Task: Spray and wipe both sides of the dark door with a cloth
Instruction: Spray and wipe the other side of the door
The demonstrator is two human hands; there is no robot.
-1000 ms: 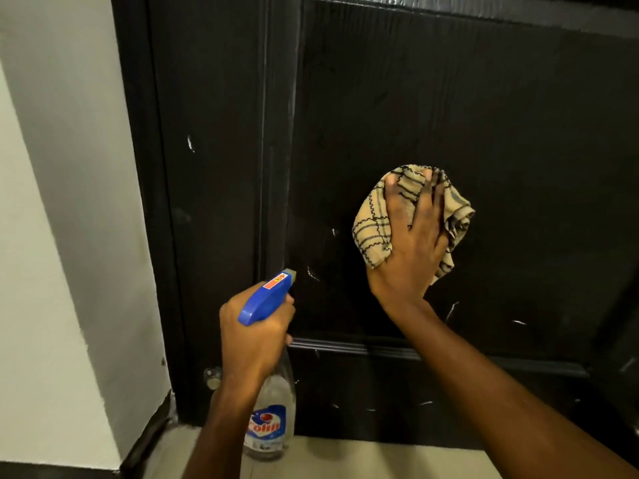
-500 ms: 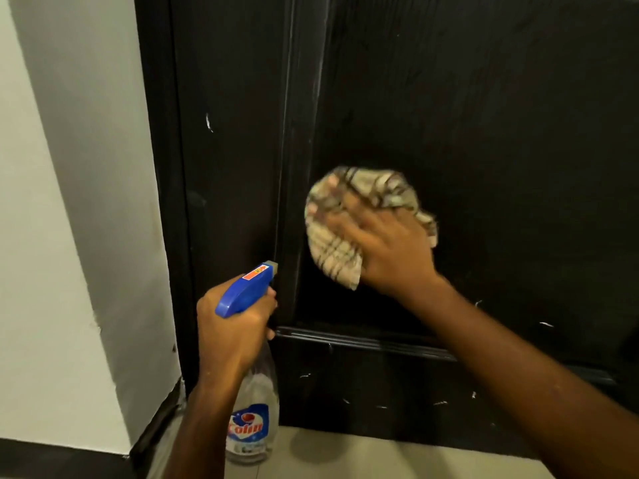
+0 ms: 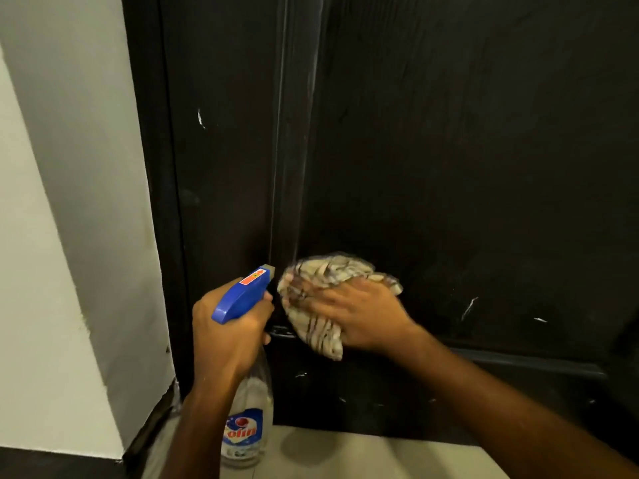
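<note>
Cloth [image 3: 323, 273] pressed on door [image 3: 449, 140] under right hand [image 3: 363, 316]; left hand [image 3: 224, 340] grips bottle [image 3: 243, 433].

The floor [image 3: 380, 458] is a pale, smooth surface, seen only as a strip along the bottom of the view. The dark door [image 3: 449, 167] stands along its far edge. At the left the white wall [image 3: 69, 271] meets it through a dark skirting [image 3: 148, 430]. 1 soft shadow [image 3: 304, 447] lies on the pale surface, just right of the spray bottle [image 3: 247, 433]. That bottle, gripped at the neck by the left hand [image 3: 228, 337], is upright with its base low over the floor; whether the base touches it cannot be told.
</note>
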